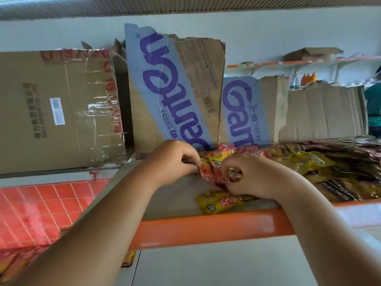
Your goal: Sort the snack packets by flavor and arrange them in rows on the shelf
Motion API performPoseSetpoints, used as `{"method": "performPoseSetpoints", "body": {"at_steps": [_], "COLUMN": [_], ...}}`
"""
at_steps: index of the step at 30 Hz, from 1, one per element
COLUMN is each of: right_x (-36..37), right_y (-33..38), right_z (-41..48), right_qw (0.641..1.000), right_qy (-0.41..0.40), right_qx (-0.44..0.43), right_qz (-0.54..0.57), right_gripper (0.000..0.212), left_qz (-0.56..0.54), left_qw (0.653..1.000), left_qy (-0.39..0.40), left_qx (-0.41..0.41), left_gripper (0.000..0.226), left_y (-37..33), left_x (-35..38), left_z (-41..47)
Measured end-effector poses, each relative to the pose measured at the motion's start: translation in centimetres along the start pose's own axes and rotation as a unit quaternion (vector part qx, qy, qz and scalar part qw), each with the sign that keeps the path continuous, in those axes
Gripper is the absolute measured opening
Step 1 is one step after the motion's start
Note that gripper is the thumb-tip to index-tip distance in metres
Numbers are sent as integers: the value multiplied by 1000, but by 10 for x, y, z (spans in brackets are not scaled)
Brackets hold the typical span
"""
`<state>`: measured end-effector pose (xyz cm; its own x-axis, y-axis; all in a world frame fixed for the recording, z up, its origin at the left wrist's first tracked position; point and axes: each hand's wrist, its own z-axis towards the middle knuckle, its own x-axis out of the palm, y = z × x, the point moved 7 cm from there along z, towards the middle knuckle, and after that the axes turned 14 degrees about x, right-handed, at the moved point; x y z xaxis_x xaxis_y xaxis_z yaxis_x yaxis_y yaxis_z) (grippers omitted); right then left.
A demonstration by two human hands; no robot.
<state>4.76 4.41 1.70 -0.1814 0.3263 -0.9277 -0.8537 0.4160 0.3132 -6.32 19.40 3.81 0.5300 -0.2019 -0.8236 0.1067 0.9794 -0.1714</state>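
- On the shelf [206, 226], close to its orange front edge, both hands work on a small bunch of red packets [213, 174].
- The left hand [175, 162] pinches the left edge of the bunch with curled fingers. The right hand [253, 178] curls its fingers over the right side and grips it.
- One yellow packet [218, 202] lies flat just near of the bunch, partly under the right hand and almost at the edge. I think a small push from the wrist could slide it off, because the film and the pale shelf board both look smooth.
- The bunch is held only at its sides, so a middle packet may slip out and mix with the yellow pile [305, 162] to the right.
- The packets are thin, glossy and crinkled, like flat pillows. The dark packets [350, 188] at the right look the same.
- The cardboard boxes [177, 89] at the far side are rough and torn, and one leans.
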Motion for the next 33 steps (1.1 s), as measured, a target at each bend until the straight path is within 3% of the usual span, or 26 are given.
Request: {"method": "performPoseSetpoints", "body": {"at_steps": [4, 7, 14, 16, 20, 23, 27, 30, 33], "right_x": [-10, -27, -85, -89, -46, -22, -23, -6, 5], "right_y": [1, -3, -7, -10, -7, -9, -13, -7, 3], "right_z": [1, 4, 39, 59, 90, 93, 85, 78, 76], "right_qw": [993, 978, 939, 953, 990, 989, 983, 981, 979], "right_qy": [-108, -172, -280, -226, -18, -4, -59, 23, 69], "right_qx": [-19, -5, 43, 69, 113, 145, 143, 144, 127], "right_qz": [35, 119, 196, 191, 77, -4, -103, -127, -145], "right_gripper": [5, 6, 23, 22, 25, 24, 37, 62, 62], "left_qz": [-30, -26, -70, -46, 33, 78, 136, 139, 112], "left_qw": [998, 993, 975, 969, 960, 946, 939, 942, 945], "left_qy": [-48, -110, -177, -156, -26, 22, 68, 106, 129], "left_qx": [-26, -43, -116, -184, -279, -313, -308, -286, -277], "left_gripper": [20, 21, 18, 15, 14, 21, 40, 61, 56], "left_y": [11, 14, 30, 45, 64, 67, 57, 49, 47], "left_x": [-17, -26, -35, -32, -14, -7, -5, 3, 8], "left_z": [-7, -9, -15, -19, -26, -32, -31, -29, -30]}}
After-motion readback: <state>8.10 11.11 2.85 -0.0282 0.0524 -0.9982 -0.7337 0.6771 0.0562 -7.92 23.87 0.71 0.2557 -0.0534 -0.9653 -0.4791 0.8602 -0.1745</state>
